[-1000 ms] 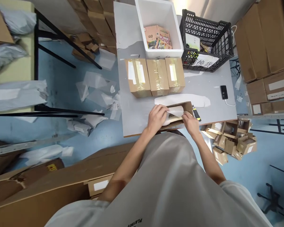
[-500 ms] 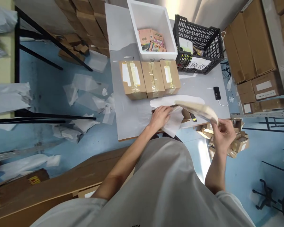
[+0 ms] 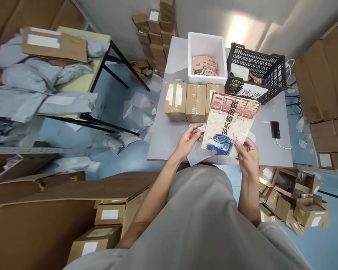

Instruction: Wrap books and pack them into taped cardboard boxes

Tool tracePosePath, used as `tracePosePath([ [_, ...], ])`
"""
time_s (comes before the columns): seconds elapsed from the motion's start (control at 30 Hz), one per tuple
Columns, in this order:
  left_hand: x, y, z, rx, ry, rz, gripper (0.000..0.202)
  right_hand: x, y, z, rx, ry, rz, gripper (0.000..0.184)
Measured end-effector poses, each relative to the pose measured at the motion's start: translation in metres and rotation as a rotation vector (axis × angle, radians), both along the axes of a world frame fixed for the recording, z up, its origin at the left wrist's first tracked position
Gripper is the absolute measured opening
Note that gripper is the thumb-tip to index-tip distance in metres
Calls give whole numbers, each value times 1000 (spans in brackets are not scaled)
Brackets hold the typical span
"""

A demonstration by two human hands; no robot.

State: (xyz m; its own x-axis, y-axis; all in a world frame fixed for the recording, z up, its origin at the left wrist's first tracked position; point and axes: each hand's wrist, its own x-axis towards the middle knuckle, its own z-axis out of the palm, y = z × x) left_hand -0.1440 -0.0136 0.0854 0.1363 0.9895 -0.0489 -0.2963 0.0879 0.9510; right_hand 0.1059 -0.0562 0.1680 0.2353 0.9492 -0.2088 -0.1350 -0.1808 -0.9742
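Observation:
A paperback book (image 3: 231, 120) with a cream cover, a red top band and a blue picture is tilted up over the near side of the table. My right hand (image 3: 248, 154) pinches its lower right corner, thumb on the cover. Close to the book's left edge, my left hand (image 3: 189, 138) has its fingers partly bent and apart, with nothing seen in them. Beneath both hands lies a white printed sheet (image 3: 197, 153), partly covered by the book.
Three taped cartons (image 3: 195, 103) stand behind the book. Farther back are a white foam box (image 3: 207, 79) holding small packs and a black crate (image 3: 273, 80). A phone (image 3: 275, 130) on a cable lies at right. Opened cartons (image 3: 294, 198) fill the floor at right.
The book, earlier seen edge-on in my right hand, now shows its cover and is raised in front of the cartons. My left hand has come off the things on the table. The view has shifted.

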Motion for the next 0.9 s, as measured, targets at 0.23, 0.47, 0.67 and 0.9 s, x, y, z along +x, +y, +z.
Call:
tracePosePath([
  [0.23,20,-19,11,-156,-75,70,66,13,3,-10,-43,79,120,61],
  [0.47,38,-27,20,-257,-153,69,61,20,3,-15,-68,73,188,65],
  [0.67,53,-30,22,-293,-115,110,66,25,7,-30,-85,22,175,64],
  [0.9,64,-29,23,-153,16,247,61,20,12,-41,157,-496,-2,60],
])
